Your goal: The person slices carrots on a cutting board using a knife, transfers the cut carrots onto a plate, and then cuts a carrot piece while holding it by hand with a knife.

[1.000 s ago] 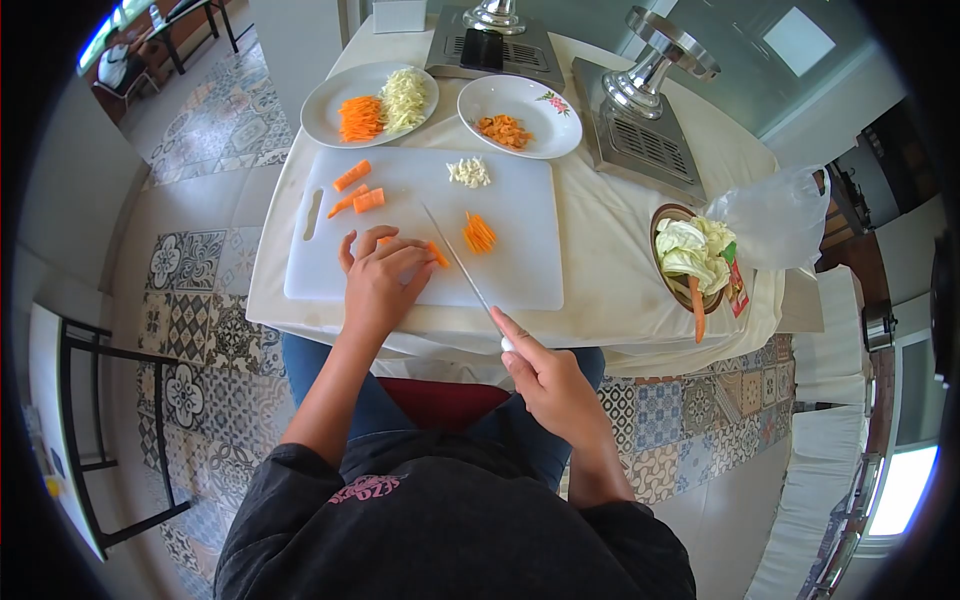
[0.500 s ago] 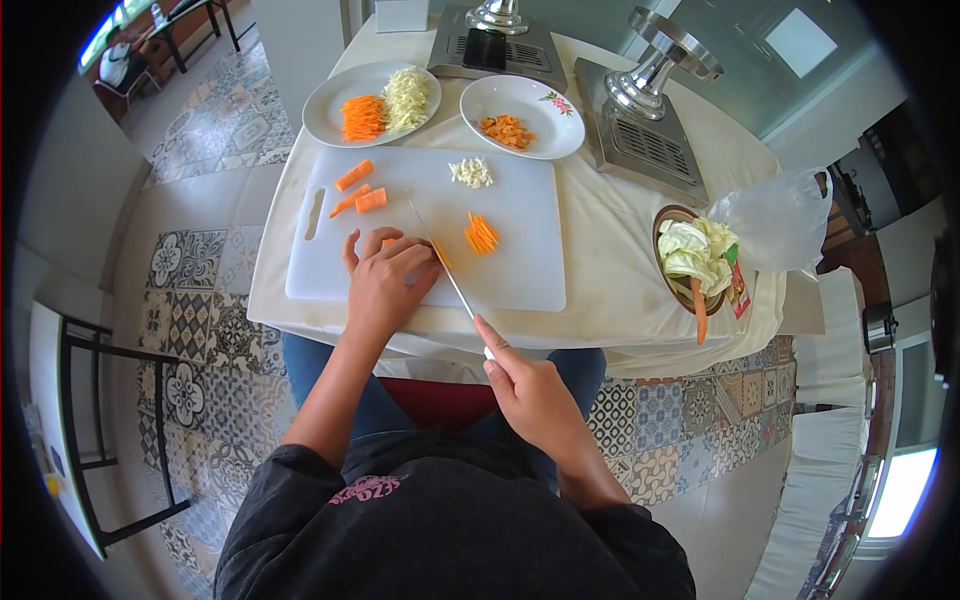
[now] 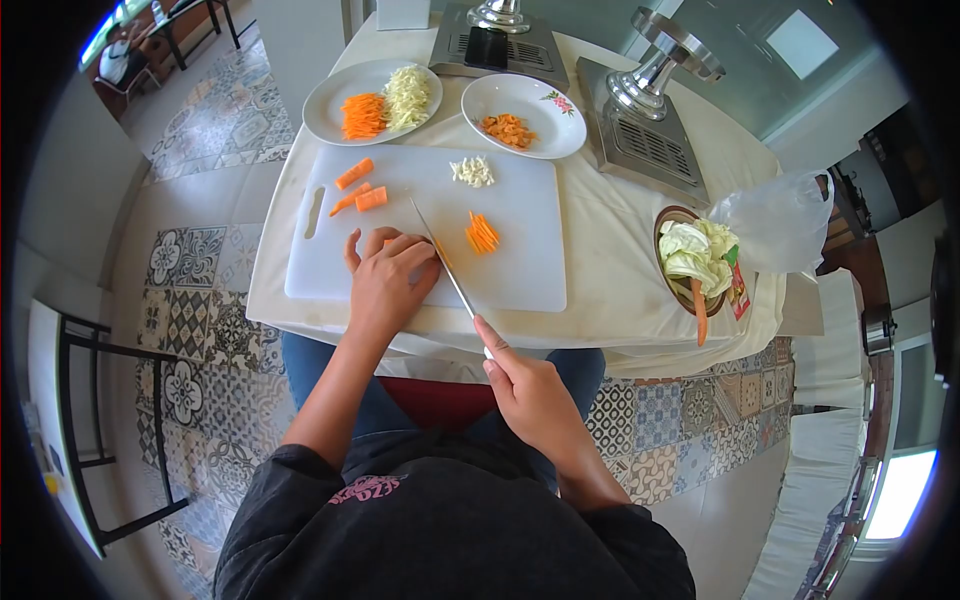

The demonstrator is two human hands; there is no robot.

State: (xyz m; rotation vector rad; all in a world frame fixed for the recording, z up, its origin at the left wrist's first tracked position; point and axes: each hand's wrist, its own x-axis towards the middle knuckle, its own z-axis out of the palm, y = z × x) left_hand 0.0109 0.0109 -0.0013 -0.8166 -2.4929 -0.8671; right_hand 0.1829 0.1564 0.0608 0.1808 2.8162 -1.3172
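Note:
My right hand [image 3: 535, 395] grips the white handle of a knife [image 3: 456, 284]. The blade slants up and left across a white cutting board [image 3: 520, 285], right beside the fingertips of my left hand [image 3: 390, 285]. Under those bent fingers is a piece of carrot [image 3: 443, 252], mostly hidden by the hand and blade. Thin carrot sticks [image 3: 482, 234] lie just right of the knife. Farther up the board are carrot chunks [image 3: 371, 199] at the left and a small heap of chopped white pieces, perhaps garlic [image 3: 472, 172].
Behind the board stand a plate of shredded carrot and cabbage [image 3: 405, 100] and a flowered plate [image 3: 550, 140] with orange bits. Metal stoves [image 3: 640, 130] occupy the back. A bowl of cabbage [image 3: 695, 255] and a plastic bag [image 3: 775, 225] are at right. A person [image 3: 122, 62] sits far left.
Both hands, the knife and the carrot pieces hold almost the same positions. The blade seems slightly tilted compared with before.

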